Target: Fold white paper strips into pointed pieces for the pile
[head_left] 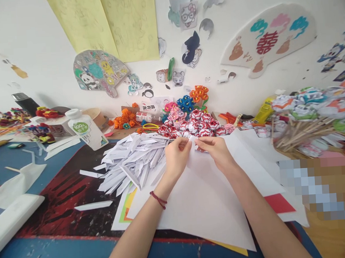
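Observation:
Between my fingertips is a small strip of white paper [192, 140], mostly covered by the fingers. My left hand [177, 154] pinches it from the left, thumb against forefinger. From the other side my right hand [216, 149] pinches it too. Both hands hover over a large white sheet [206, 204] that lies on top of coloured paper. Left of my left hand spreads a heap of folded white paper strips [130, 159]. Just beyond the hands stand red-and-white paper flowers [201, 124].
A white bottle [86, 130] stands behind the heap, left. Pipe-cleaner flowers [185, 103] are at the back. Paper flowers on sticks [307, 132] crowd the right. A white box-like object [14, 220] lies at the left edge. The wall [187, 77] rises close behind.

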{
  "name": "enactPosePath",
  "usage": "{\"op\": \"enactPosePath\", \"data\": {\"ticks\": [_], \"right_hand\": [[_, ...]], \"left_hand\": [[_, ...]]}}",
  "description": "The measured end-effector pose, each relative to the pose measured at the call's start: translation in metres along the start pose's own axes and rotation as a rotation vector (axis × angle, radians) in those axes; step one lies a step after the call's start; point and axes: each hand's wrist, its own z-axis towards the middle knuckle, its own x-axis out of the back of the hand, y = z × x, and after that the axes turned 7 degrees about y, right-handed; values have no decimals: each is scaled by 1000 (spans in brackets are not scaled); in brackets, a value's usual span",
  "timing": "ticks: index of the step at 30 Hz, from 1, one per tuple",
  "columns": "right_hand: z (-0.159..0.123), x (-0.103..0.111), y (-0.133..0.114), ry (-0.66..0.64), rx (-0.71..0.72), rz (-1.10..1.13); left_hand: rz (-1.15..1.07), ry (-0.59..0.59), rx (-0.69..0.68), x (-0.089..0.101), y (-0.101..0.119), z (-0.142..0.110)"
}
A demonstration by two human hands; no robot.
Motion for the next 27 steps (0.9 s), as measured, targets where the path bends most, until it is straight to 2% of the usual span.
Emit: {"op": "enactPosePath", "data": {"ticks": [17, 22, 27], "right_hand": [[-3, 0, -3, -37, -15, -1], [-2, -2, -2, 7, -10, 19], [-4, -3, -3, 55, 73, 14]], "left_hand": [[17, 15, 3, 1, 3, 1], [29, -5, -13, 0, 2, 0], [-15, -6, -12, 1, 4, -2]]}}
